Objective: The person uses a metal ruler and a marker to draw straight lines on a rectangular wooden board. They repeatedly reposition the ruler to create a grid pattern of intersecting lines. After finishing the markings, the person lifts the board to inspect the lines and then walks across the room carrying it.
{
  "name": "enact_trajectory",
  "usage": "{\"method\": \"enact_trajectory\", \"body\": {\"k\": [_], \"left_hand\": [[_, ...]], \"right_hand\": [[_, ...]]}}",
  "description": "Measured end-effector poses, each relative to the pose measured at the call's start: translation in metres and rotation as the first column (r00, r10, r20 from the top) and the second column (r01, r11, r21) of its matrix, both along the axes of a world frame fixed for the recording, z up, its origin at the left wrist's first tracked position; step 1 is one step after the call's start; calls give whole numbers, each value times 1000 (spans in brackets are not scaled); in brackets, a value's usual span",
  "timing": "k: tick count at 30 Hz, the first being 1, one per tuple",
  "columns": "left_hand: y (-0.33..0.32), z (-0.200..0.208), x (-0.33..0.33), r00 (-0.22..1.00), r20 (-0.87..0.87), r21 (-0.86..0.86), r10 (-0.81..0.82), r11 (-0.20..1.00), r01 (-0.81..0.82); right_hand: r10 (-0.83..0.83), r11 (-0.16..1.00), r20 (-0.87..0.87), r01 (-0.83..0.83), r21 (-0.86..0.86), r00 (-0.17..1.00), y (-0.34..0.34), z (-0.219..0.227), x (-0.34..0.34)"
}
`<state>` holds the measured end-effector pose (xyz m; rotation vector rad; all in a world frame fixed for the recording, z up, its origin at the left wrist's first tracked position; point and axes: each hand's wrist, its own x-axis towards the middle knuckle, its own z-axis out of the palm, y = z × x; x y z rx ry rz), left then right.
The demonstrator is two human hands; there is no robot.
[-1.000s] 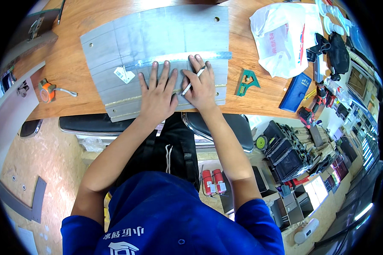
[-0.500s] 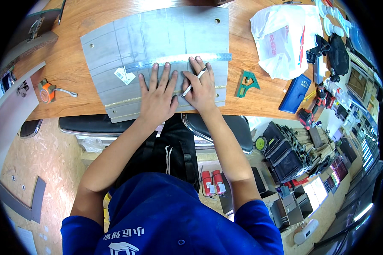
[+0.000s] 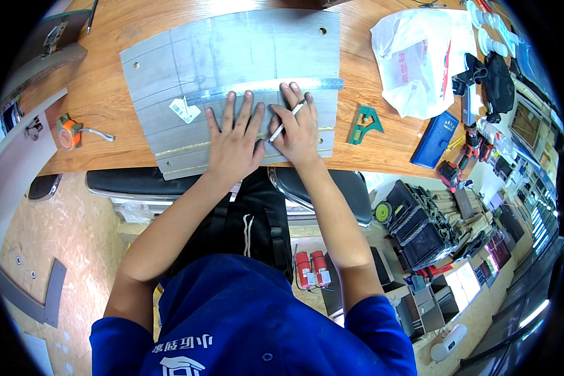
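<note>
Two hands were at work, one left hand [image 3: 235,147] and one right hand [image 3: 299,135], with one white pen [image 3: 276,134], one metal ruler [image 3: 266,86] and one grey panel [image 3: 232,56] among them. The panel bore one white label [image 3: 185,111] and at least two round holes [image 3: 323,31] (too small to be surer of the number). The one wooden bench [image 3: 100,94] also carried one orange tape measure [image 3: 68,134], one green square [image 3: 365,128], one white plastic bag [image 3: 420,81] and one blue notebook [image 3: 434,141]. Away from it were two red fire extinguishers [image 3: 304,269] and at least two black seats [image 3: 341,191]; the tools [image 3: 472,148] crowded at the right could not be counted.
</note>
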<state>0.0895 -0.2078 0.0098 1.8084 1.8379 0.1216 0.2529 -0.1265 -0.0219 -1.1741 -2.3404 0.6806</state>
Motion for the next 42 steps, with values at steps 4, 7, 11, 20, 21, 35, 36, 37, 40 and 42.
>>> {"method": "enact_trajectory", "body": {"k": [4, 7, 11, 20, 21, 35, 36, 37, 40, 42], "left_hand": [[0, -1, 0, 1000, -12, -20, -1, 1000, 1], [0, 0, 0, 1000, -11, -33, -3, 999, 3], [2, 3, 1, 1000, -17, -8, 2, 1000, -2], [19, 22, 9, 998, -22, 26, 52, 998, -51], [19, 21, 9, 999, -25, 32, 43, 999, -43], [14, 15, 0, 1000, -6, 36, 14, 999, -14], [13, 14, -1, 1000, -5, 39, 14, 999, -14], [12, 12, -2, 1000, -5, 41, 15, 999, -15], [11, 12, -2, 1000, -9, 55, 16, 998, -16], [11, 9, -2, 1000, 6, 56, 21, 998, -21]], "right_hand": [[1, 1000, -19, -1, 5, 1000, 0, 0, -1], [-2, 1000, -20, 2, 10, 1000, 0, 0, 0], [-1, 1000, -16, 1, 7, 1000, 0, 0, 0], [-9, 999, -19, 9, -31, 1000, 0, 1, -2], [-9, 1000, -14, 8, -22, 1000, -1, 0, -1], [4, 999, -30, -5, -32, 1000, 5, 12, -5], [11, 1000, -24, -11, 11, 1000, 9, 18, -7], [6, 999, -112, -10, -36, 994, 15, 23, -10], [-107, 971, -329, 27, -239, 938, 33, 44, -29], [-137, 932, -320, 14, -361, 938, 47, 54, -46]]}}
